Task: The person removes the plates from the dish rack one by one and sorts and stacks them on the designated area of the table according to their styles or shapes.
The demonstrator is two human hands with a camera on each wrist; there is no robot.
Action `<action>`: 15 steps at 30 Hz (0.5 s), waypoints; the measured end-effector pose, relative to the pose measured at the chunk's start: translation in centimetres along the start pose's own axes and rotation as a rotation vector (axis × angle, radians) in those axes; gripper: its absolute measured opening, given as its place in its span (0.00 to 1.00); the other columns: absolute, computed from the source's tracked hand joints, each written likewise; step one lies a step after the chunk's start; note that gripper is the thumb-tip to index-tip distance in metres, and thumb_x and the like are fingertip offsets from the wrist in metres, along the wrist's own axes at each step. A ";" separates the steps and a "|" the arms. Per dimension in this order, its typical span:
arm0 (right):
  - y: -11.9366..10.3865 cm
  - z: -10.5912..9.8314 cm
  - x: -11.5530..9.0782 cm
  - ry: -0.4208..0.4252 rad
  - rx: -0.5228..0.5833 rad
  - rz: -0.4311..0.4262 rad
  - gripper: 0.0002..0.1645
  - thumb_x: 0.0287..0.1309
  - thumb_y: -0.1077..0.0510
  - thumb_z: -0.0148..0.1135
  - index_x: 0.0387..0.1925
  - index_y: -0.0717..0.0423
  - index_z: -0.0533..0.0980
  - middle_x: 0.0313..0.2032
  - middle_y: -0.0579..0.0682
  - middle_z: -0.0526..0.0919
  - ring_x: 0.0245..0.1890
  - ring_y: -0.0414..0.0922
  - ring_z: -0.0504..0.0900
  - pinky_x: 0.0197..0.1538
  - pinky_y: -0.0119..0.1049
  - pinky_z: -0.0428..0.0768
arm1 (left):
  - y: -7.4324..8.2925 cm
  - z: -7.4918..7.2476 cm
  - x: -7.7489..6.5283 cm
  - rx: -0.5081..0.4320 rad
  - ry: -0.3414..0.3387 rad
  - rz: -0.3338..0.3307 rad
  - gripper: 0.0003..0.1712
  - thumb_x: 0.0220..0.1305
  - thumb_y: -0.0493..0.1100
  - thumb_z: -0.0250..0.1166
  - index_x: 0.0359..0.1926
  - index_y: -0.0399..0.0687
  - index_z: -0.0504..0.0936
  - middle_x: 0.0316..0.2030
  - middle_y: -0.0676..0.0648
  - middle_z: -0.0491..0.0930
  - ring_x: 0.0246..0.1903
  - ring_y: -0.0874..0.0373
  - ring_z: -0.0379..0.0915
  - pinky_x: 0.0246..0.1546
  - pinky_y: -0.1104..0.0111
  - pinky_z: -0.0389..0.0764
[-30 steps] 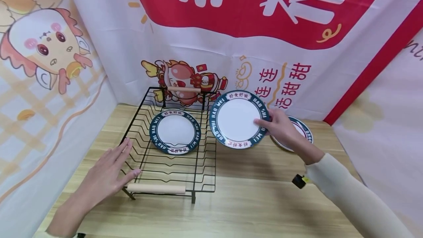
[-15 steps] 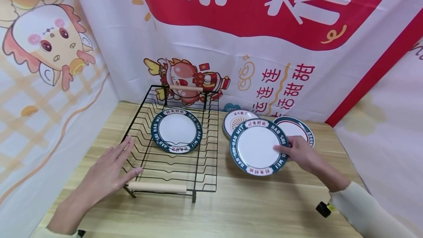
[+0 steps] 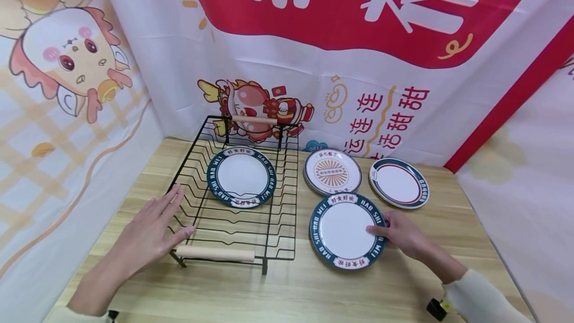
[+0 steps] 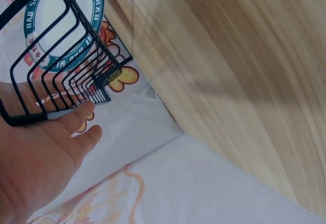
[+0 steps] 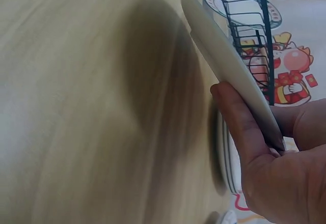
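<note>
A white plate (image 3: pixel 347 231) with a dark teal rim is pinched at its right edge by my right hand (image 3: pixel 405 233), thumb on top and fingers beneath. In the right wrist view the tilted plate (image 5: pixel 232 61) is clear of the table, its shadow below. My left hand (image 3: pixel 145 233) rests with fairly straight fingers against the left side of a black wire dish rack (image 3: pixel 233 222). The left wrist view has the left hand (image 4: pixel 48 158) beside the rack's wires (image 4: pixel 61 56). Another teal-rimmed plate (image 3: pixel 241 176) leans in the rack.
Behind the held plate lies a small stack of plates with an orange sunburst pattern (image 3: pixel 332 172). To its right is a teal-and-red-ringed plate (image 3: pixel 399 183). Printed cloth (image 3: pixel 269 54) hangs behind the wooden table (image 3: pixel 287 293).
My right hand has carried the plate from beside the rack's right edge toward the front and right, lower down. The sunburst plates have come into view. My left hand stays at the rack.
</note>
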State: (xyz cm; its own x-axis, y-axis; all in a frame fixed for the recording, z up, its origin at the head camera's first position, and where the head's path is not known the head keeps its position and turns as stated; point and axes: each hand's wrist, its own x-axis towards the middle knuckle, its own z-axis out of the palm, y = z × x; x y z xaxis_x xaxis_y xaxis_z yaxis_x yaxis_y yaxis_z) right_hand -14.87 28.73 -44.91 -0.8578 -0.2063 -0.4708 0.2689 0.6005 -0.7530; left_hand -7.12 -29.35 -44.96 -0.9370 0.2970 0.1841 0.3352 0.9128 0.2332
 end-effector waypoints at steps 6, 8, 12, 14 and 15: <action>0.3 1.1 0.3 -0.012 0.042 0.002 0.17 0.70 0.57 0.70 0.52 0.66 0.81 0.35 0.55 0.91 0.32 0.47 0.86 0.35 0.35 0.86 | 0.0 0.0 0.0 -0.008 0.000 0.001 0.54 0.75 0.64 0.61 0.84 0.35 0.49 0.84 0.38 0.44 0.80 0.33 0.49 0.80 0.69 0.25; 0.5 1.3 0.5 -0.009 0.042 0.013 0.17 0.70 0.57 0.70 0.52 0.66 0.81 0.34 0.55 0.90 0.31 0.47 0.86 0.36 0.36 0.86 | 0.0 0.1 0.0 -0.008 0.000 -0.001 0.54 0.75 0.64 0.61 0.83 0.35 0.50 0.84 0.37 0.44 0.79 0.32 0.50 0.80 0.69 0.24; 1.1 1.8 1.0 0.001 0.036 0.032 0.16 0.70 0.56 0.70 0.50 0.65 0.82 0.33 0.54 0.90 0.30 0.46 0.85 0.35 0.35 0.84 | 0.1 0.0 0.0 -0.006 -0.003 -0.002 0.54 0.75 0.64 0.61 0.83 0.34 0.51 0.84 0.36 0.45 0.79 0.32 0.50 0.80 0.70 0.24; 1.3 2.0 1.1 0.002 0.033 0.034 0.15 0.70 0.56 0.70 0.49 0.64 0.82 0.32 0.53 0.90 0.29 0.46 0.84 0.33 0.34 0.81 | 0.1 0.0 0.0 -0.005 -0.002 -0.004 0.53 0.76 0.64 0.61 0.83 0.34 0.52 0.84 0.37 0.45 0.79 0.32 0.50 0.80 0.70 0.24; 1.3 2.1 1.2 0.004 0.029 0.031 0.14 0.71 0.56 0.69 0.49 0.64 0.83 0.32 0.53 0.90 0.29 0.45 0.83 0.32 0.34 0.80 | 0.1 0.0 0.0 -0.004 -0.002 -0.004 0.53 0.76 0.64 0.61 0.83 0.34 0.51 0.84 0.37 0.45 0.79 0.32 0.50 0.80 0.70 0.24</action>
State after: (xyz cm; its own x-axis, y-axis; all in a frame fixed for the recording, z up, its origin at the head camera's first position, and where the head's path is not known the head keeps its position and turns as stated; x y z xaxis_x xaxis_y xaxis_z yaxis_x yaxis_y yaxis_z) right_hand -14.63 27.65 -47.46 -0.8505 -0.1844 -0.4925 0.3084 0.5837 -0.7511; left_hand -7.13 -29.26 -44.89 -0.9387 0.2936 0.1808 0.3314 0.9130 0.2379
